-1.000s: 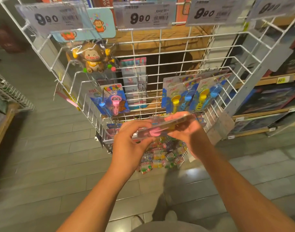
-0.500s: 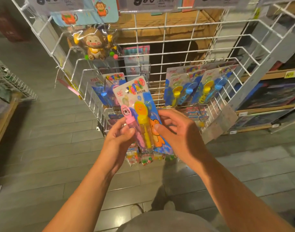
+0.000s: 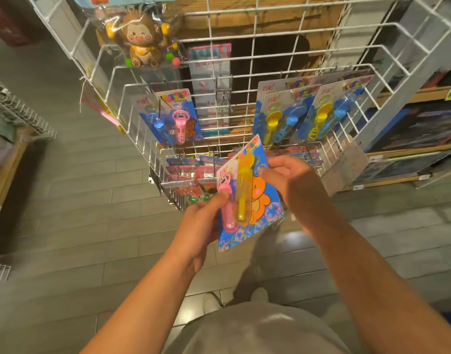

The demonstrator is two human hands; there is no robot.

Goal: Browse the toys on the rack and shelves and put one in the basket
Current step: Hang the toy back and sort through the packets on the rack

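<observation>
I hold a blue carded bubble wand pack point(image 3: 255, 200) with a pink tube and a yellow tube, face up in front of the white wire rack point(image 3: 255, 72). My left hand point(image 3: 204, 223) grips its left edge over the pink tube. My right hand point(image 3: 296, 182) grips its right edge. Similar packs hang on the rack: a pink and blue pack point(image 3: 175, 118) on the left and yellow and blue scoop packs point(image 3: 303, 113) on the right. No basket shows in this view.
A brown monkey toy point(image 3: 142, 39) in clear wrap hangs at the rack's upper left. Small toys fill the rack's lowest bin point(image 3: 191, 172). Wooden shelves with boxed toys point(image 3: 418, 134) stand at right. Another wire rack point(image 3: 19, 113) stands at left. Grey tiled floor lies below.
The pack went from flat and edge-on to face up toward me, then lower and tilted rightward. My view has dropped, so the price tags have left the frame.
</observation>
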